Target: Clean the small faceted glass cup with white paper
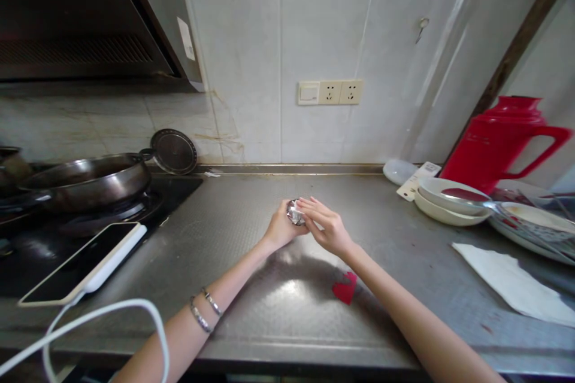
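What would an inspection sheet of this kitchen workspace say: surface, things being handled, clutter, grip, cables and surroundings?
Surface: grey metal counter, reflecting light.
Things handled: shiny silver item, partly hidden by fingers; exact kind unclear.
Clutter: red scrap near the right forearm; phone at left; stacked bowls and white paper at right.
Grip: left hand curls around the silver item; right hand lays its fingers over it.
Cables: white cable loops from the phone's end, crossing before the left forearm.
Surroundings: pan on stove, red flask, wall sockets.
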`<state>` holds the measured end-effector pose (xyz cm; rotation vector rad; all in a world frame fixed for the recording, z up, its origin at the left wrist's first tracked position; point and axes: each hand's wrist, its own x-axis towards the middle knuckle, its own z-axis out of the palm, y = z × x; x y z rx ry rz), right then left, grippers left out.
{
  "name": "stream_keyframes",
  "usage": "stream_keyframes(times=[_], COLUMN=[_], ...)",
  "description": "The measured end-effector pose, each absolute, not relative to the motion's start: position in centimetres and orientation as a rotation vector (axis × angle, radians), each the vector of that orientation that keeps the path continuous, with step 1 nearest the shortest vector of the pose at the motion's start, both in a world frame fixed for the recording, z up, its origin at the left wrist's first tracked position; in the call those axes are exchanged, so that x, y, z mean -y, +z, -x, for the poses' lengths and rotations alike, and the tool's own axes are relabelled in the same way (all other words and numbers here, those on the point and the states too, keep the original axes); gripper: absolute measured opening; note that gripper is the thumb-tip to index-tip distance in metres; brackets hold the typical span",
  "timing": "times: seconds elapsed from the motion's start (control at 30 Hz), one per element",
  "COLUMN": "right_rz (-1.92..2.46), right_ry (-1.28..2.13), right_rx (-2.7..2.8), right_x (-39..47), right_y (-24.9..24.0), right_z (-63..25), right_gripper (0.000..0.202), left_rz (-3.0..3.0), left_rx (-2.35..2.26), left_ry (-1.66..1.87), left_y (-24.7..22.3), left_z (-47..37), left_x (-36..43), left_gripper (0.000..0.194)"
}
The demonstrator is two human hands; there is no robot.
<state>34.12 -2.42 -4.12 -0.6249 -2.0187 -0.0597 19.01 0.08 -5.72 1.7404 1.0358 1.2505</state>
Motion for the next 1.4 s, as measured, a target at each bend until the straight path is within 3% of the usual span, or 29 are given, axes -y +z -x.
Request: stream_keyframes(times=[0.3,0.47,0.77,1.03,1.2,1.4], right_rz=[0.681,0.57,0.814,0.689,0.861,0.798], right_ry=[-0.04,-0.077,0.21,0.092,0.315,0.612], right_rx=[1.903,2.052,1.745,1.82,1.669,1.775], right_x=[1.6,2.4,2.0,2.5,1.9,2.1], right_y=[-4.4,-4.1,-4.0,-4.2,-4.2,-3.8], right_z=[-34.8,-34.8,-34.6,-34.6,-34.6,-34.6], right_gripper=[0.034,0.033,0.026,0.028,0.03,0.041], left_rz=[-1.649,-1.778,-1.693,-1.542,-1.449,-1.269], left_rx=[-1.025,-1.045,-1.031,-0.967,-0.976,-0.896], left_ry=[1.275,1.279,1.228,1.255,1.186,1.059], left_y=[-6.4,-5.7,-5.8,-5.2,-4.7,-3.5], left_z=[-19.1,-19.1,-19.4,-19.5,-19.6,-18.9], left_x=[-0.6,0.2,0.4,0.5,1.3,1.5], left_gripper=[0.069,0.062,0.072,0.06,0.064,0.045])
